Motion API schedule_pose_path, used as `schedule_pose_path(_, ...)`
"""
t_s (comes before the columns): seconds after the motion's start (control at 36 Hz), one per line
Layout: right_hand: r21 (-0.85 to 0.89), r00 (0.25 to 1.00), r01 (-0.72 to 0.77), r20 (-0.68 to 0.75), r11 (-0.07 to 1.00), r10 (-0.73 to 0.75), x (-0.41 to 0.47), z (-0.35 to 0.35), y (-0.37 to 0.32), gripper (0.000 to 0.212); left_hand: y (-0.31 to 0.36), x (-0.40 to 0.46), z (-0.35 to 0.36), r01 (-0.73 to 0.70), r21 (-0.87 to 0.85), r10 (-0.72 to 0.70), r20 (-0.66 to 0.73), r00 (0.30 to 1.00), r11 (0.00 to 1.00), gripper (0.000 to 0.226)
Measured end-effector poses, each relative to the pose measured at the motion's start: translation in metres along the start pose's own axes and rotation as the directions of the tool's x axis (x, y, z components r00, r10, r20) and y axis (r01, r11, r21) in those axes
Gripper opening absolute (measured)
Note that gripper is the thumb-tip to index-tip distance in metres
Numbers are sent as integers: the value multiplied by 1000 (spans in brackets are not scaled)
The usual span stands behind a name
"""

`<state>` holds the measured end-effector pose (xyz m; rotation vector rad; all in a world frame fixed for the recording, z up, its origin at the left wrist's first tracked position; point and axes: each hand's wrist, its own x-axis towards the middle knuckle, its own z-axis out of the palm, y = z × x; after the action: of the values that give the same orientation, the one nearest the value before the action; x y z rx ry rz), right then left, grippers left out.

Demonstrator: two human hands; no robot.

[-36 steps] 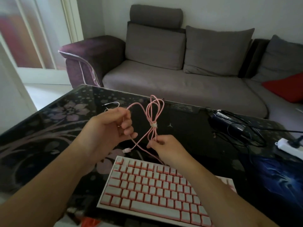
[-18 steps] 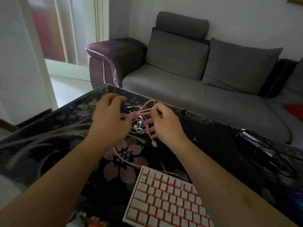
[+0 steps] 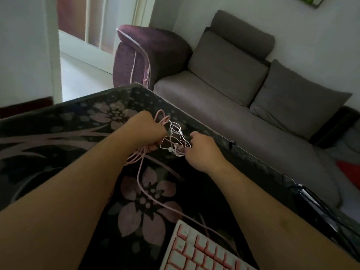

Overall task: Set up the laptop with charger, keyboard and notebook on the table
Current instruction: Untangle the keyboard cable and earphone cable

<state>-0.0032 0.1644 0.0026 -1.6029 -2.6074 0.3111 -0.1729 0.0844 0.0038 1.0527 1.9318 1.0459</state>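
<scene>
Two hands work at the far middle of the table point(image 3: 48, 133) in our single head view, and little of the setup looks finished. We hold a bunched loop of pink cable point(image 3: 140, 172) in our left hand point(image 3: 145, 131), fingers curled tight around it; the loops stick out past the knuckles toward the far edge. Our right hand point(image 3: 202, 151) sits just beside it, fingers pinching a tangle of thin white earphone wire point(image 3: 176, 139) that lies between the two hands and seems caught up with the pink cable.

From the left hand the pink cable trails back toward us across the flowered tabletop to the keyboard point(image 3: 196, 252), which lies at the near edge, right of centre, only partly in frame. So the keyboard is on the table, but we judge its cable not yet sorted or plugged in. At the right edge we see a dark bundle of black cords point(image 3: 311, 199), possibly the charger, though we cannot tell. No laptop or notebook shows in this view. Beyond the table stands a grey sofa point(image 3: 243, 78).

We judge that untangling comes first, then connecting the keyboard, then placing whatever remains.
</scene>
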Motion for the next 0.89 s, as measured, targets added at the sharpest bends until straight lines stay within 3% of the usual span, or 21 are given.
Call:
schedule_pose_path(0.17, -6, 999, -20, 50, 1000, 21, 38, 12, -16, 15, -8, 12, -22, 59, -15, -56, 128, 990, 998, 27)
schedule_pose_path(0.25, 241, 995, -51, 97, 969, 28, 50, 12, -27, 13, -6, 13, -33, 24, 74, -39, 205, 978, 997, 26)
schedule_pose_path(0.28, 404, 991, -73, 131, 912, 21, 52, 12, -33, 15, -5, 14, -36, 10, 76, -26, 215, 976, 997, 24)
schedule_pose_path(0.33, 706, 982, -112, 184, 700, -29, 56, 8, -43, 21, -3, 16, -41, -7, 21, 2, 232, 973, 1000, 16)
schedule_pose_path(0.39, 838, 962, -164, 253, 521, -104, 61, 4, -46, 33, -1, 17, -45, -30, -21, 34, 255, 966, 999, 13)
schedule_pose_path(0.42, 850, 949, -187, 286, 492, -132, 63, 3, -44, 39, 0, 17, -48, -45, -24, 50, 264, 963, 999, 14)
schedule_pose_path(0.53, 725, 948, -155, 301, 672, -106, 61, 1, -35, 35, 5, 12, -54, -65, -100, 98, 370, 924, 993, 14)
schedule_pose_path(0.64, 771, 981, -164, 195, 616, 17, 51, -4, -26, 29, 10, 10, -45, -68, -105, 99, 325, 940, 992, 18)
schedule_pose_path(0.69, 809, 988, -103, 151, 578, -35, 46, -10, -14, 36, 6, 13, -35, -46, -169, 92, 272, 958, 984, 19)
schedule_pose_path(0.75, 825, 970, -102, 205, 555, -128, 38, -17, -2, 43, 1, 14, -24, -19, -244, 78, 234, 969, 970, 18)
schedule_pose_path(0.83, 748, 945, -37, 242, 662, -222, 30, -23, 14, 25, -5, 16, -11, -11, -292, 64, 173, 983, 956, 15)
schedule_pose_path(0.89, 706, 948, 13, 217, 708, -234, 29, -24, 21, 26, -8, 18, -5, -14, -294, 55, 134, 989, 956, 14)
